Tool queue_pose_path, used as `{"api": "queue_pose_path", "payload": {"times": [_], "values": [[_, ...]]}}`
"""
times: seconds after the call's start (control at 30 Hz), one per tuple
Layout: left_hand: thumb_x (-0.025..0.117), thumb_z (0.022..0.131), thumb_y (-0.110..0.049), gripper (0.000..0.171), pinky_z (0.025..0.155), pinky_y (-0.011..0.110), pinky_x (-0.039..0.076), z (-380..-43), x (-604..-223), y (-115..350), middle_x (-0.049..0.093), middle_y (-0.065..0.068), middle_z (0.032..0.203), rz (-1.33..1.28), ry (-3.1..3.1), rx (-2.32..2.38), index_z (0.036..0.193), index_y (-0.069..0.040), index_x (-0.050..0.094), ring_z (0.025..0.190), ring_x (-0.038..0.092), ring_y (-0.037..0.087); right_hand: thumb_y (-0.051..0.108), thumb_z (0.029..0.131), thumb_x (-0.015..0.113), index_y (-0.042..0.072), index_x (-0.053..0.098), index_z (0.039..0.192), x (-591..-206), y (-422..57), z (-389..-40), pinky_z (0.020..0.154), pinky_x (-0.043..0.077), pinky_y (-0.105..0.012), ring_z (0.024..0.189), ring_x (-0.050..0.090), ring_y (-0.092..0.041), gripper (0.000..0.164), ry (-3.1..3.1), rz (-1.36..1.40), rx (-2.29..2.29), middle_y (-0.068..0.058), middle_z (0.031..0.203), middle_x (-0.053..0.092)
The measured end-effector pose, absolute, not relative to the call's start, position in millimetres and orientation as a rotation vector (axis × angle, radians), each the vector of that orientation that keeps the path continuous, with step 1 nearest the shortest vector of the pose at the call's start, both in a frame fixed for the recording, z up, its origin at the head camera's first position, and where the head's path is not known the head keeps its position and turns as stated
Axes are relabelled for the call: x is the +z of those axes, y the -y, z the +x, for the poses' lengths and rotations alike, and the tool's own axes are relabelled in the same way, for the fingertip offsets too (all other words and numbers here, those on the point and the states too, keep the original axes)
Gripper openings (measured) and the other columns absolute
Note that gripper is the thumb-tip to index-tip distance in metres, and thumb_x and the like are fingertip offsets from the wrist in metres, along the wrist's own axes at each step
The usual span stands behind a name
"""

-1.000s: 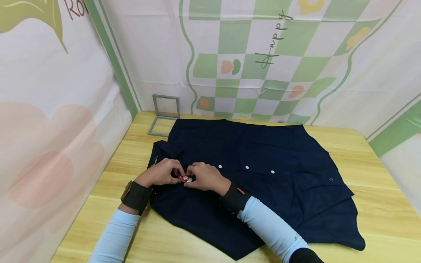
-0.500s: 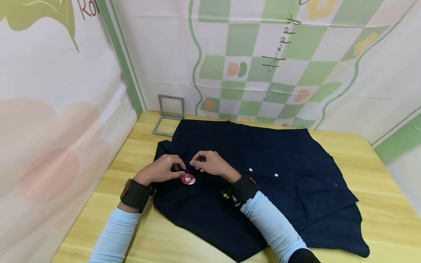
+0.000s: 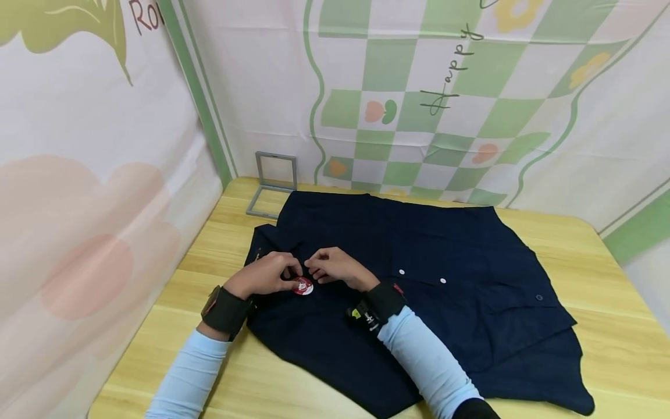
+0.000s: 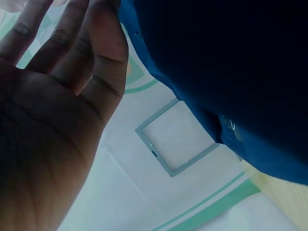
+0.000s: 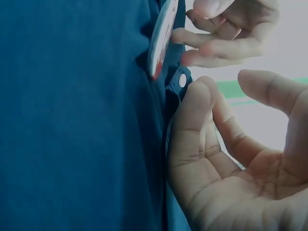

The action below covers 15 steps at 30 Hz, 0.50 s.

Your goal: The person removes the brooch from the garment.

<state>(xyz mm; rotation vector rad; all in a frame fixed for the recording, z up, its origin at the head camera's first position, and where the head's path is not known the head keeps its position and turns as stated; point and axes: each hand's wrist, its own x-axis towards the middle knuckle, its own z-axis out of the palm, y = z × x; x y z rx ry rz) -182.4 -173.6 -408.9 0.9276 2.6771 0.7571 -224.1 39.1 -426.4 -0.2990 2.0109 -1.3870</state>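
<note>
A navy shirt (image 3: pixel 439 238) with white buttons lies spread over the table. On its front sits a round red-and-white button badge (image 3: pixel 306 286), seen edge-on in the right wrist view as a thin disc (image 5: pixel 163 43). My left hand (image 3: pixel 268 274) is bent over the badge's left side, thumb tip right at its rim, fingers apart from the thumb. Just right of the badge is my right hand (image 3: pixel 340 269); in the right wrist view its fingers rest by the shirt's buttoned edge below a white button (image 5: pixel 182 80), the thumb standing well apart.
A grey hinged frame (image 3: pixel 276 186) stands opened at the table's back left corner, beside the shirt. The wood-grain table (image 3: pixel 209 244) meets a printed cloth wall (image 3: pixel 387 70) at the back and another on the left.
Both hands were together around the badge. The right hand has drawn away from it to the upper right, leaving its face visible, while the left stays at its rim. The head view has shifted slightly.
</note>
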Motion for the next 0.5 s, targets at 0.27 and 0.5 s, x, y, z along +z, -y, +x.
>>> {"api": "queue_pose_path", "payload": {"times": [0.27, 0.5], "values": [[0.075, 0.088, -0.015, 0.021, 0.074, 0.022, 0.053, -183, -411, 173, 0.066, 0.008, 0.104, 0.898, -2.629, 0.774, 0.105, -0.006, 0.069, 0.085, 0.064, 0.017, 0.026, 0.098, 0.060, 0.006, 0.067, 0.109, -436, -35, -221, 0.067, 0.055, -0.021, 0.077, 0.062, -0.010, 0.023, -1.962, -0.246, -1.422, -0.005, 0.097, 0.065], [0.078, 0.084, -0.014, 0.028, 0.074, 0.023, 0.053, -183, -415, 173, 0.066, 0.008, 0.105, 0.894, -2.611, 0.760, 0.109, -0.006, 0.068, 0.085, 0.063, 0.015, 0.029, 0.097, 0.061, 0.010, 0.069, 0.105, -443, -36, -221, 0.063, 0.055, -0.023, 0.073, 0.063, -0.012, 0.022, -2.094, -0.335, -1.324, -0.004, 0.090, 0.067]]}}
